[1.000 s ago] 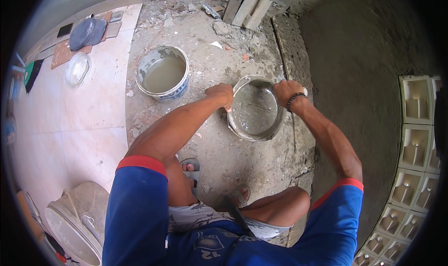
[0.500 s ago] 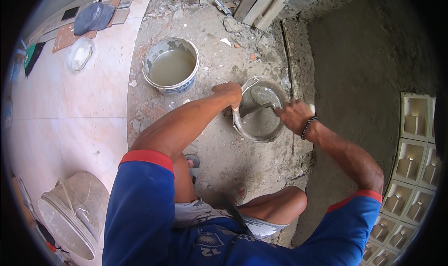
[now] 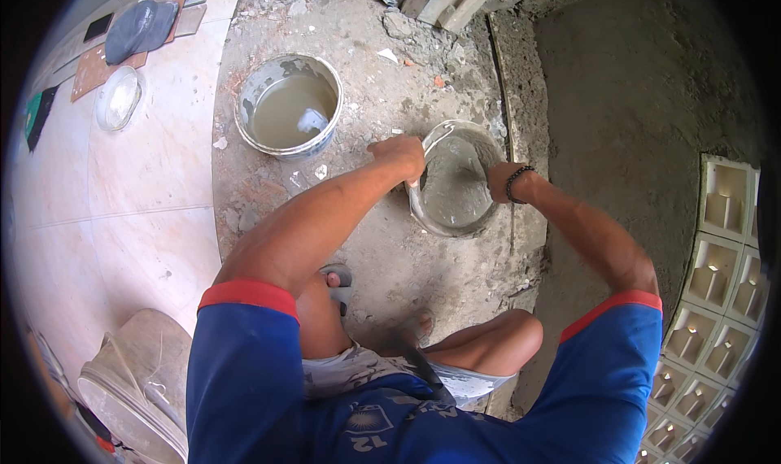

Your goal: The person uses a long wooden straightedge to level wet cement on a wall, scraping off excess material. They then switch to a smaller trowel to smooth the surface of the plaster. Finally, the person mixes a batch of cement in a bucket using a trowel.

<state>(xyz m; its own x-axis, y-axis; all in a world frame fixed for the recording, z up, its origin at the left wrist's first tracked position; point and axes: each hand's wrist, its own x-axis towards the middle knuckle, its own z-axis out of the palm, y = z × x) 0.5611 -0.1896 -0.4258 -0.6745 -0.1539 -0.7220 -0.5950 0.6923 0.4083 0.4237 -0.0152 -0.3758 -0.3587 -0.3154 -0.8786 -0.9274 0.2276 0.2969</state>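
Note:
A bucket of wet grey cement mix stands on the rough ground in front of me. My left hand is closed on its left rim. At the opposite side, my right hand is closed round the handle of a trowel and reaches over the rim. The trowel's blade is sunk in the mix or blurred, and the fist hides its handle. To the left stands a white bucket holding murky grey water, with a pale patch on its surface.
Pale floor tiles cover the left side, with a small white bowl, a grey cap and a large dirty bucket. Wooden planks stand at the top. Smooth grey plaster and pale vent blocks line the right.
My right hand has moved slightly up and turned, and the trowel's metal, visible before, has gone down into the mix. The left hand keeps its hold on the rim. The view has shifted slightly.

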